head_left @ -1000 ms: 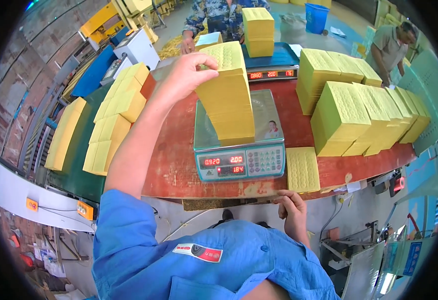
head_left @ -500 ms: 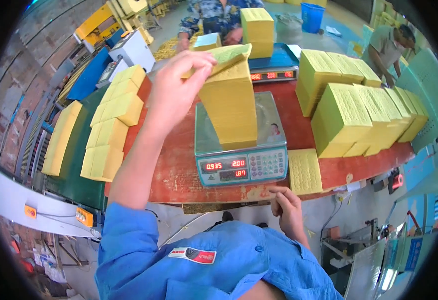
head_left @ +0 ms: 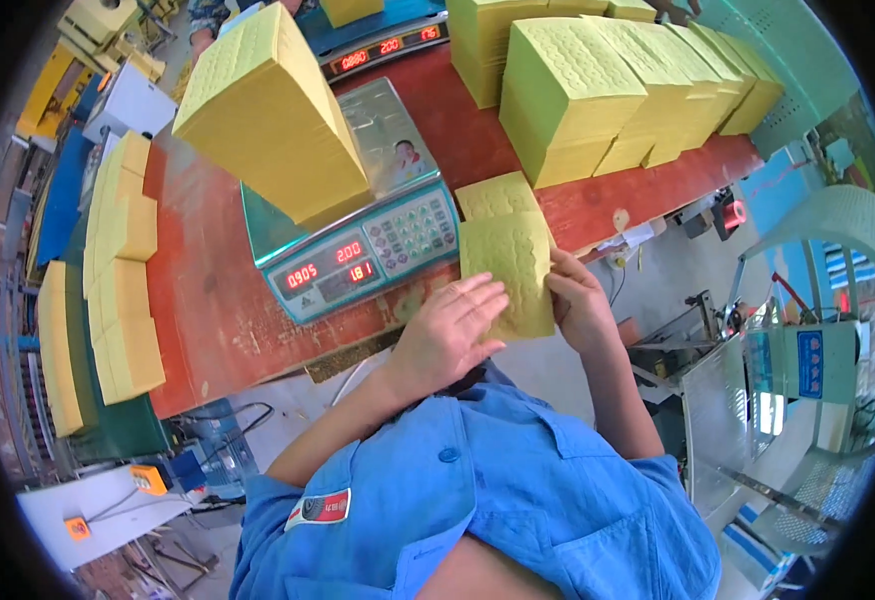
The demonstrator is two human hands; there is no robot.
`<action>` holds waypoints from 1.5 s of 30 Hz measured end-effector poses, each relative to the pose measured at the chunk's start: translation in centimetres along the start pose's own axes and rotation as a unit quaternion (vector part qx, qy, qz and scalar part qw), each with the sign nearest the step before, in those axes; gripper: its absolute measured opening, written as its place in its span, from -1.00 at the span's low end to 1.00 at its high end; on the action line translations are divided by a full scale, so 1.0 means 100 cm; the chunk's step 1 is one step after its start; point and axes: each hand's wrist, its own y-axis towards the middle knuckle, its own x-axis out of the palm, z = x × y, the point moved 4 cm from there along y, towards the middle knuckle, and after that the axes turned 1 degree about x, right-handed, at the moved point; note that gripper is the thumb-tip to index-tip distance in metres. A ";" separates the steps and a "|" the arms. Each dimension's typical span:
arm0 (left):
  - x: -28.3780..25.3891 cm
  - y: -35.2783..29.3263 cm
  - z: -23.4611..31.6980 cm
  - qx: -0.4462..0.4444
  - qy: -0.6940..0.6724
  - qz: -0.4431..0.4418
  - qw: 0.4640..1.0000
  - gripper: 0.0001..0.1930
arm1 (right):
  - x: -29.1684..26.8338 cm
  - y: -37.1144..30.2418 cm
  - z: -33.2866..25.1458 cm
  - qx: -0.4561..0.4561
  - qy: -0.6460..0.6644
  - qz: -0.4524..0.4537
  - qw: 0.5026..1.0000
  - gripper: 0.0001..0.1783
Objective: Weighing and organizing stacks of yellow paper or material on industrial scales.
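Observation:
A thin sheaf of yellow embossed paper point(head_left: 518, 255) is at the table's front edge, right of the scale. My right hand point(head_left: 580, 300) pinches its right edge. Flat across its lower left side lie the fingers of my left hand point(head_left: 455, 325), thumb apart. Partly under the sheaf, another piece of yellow embossed paper point(head_left: 498, 196) rests on the table. A tall stack of yellow paper point(head_left: 273, 130) stands on the teal digital scale point(head_left: 420, 232), whose red display is lit.
Several yellow paper stacks point(head_left: 588, 100) stand at the right of the red table point(head_left: 208, 340). More yellow blocks point(head_left: 123, 290) line the left on a green surface. A second scale point(head_left: 388, 48) sits at the back, and part of another person point(head_left: 206, 20) shows behind.
My left hand has come from the top of the stack on the scale down to the front edge. A thin sheaf is now between my hands. The view has shifted.

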 end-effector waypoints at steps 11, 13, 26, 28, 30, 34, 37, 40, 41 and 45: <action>0.038 -0.102 -0.014 -0.321 -0.134 0.042 0.936 -0.68 | -0.023 0.099 -0.027 -0.030 -0.194 -0.042 0.980 -0.46; 0.039 -0.121 -0.012 -0.407 -0.182 0.098 0.890 -0.72 | -0.026 0.105 -0.023 -0.050 -0.234 -0.032 0.971 -0.48; 0.033 -0.147 -0.005 -0.449 -0.173 0.200 0.854 -0.71 | -0.040 0.120 -0.014 -0.112 -0.247 -0.016 0.962 -0.52; 0.031 -0.146 -0.006 -0.456 -0.175 0.192 0.851 -0.72 | -0.041 0.115 -0.021 -0.190 -0.386 0.031 0.902 -0.55; 0.028 -0.146 -0.006 -0.457 -0.166 0.188 0.853 -0.72 | -0.042 0.109 -0.024 -0.246 -0.458 0.048 0.853 -0.56; 0.021 -0.153 -0.007 -0.475 -0.147 0.179 0.849 -0.72 | -0.041 0.100 -0.027 -0.303 -0.522 0.079 0.793 -0.61; 0.013 -0.162 -0.012 -0.498 -0.138 0.167 0.840 -0.72 | -0.036 0.097 -0.021 -0.276 -0.514 0.048 0.811 -0.60; -0.005 -0.170 -0.023 -0.489 -0.178 0.218 0.826 -0.74 | -0.030 0.089 -0.016 -0.285 -0.535 0.031 0.795 -0.55; -0.013 -0.174 -0.028 -0.500 -0.189 0.236 0.812 -0.75 | -0.029 0.082 -0.016 -0.315 -0.535 0.035 0.783 -0.55; -0.057 -0.182 -0.053 -0.499 -0.237 0.307 0.775 -0.75 | -0.028 0.069 -0.013 -0.266 -0.558 0.017 0.786 -0.50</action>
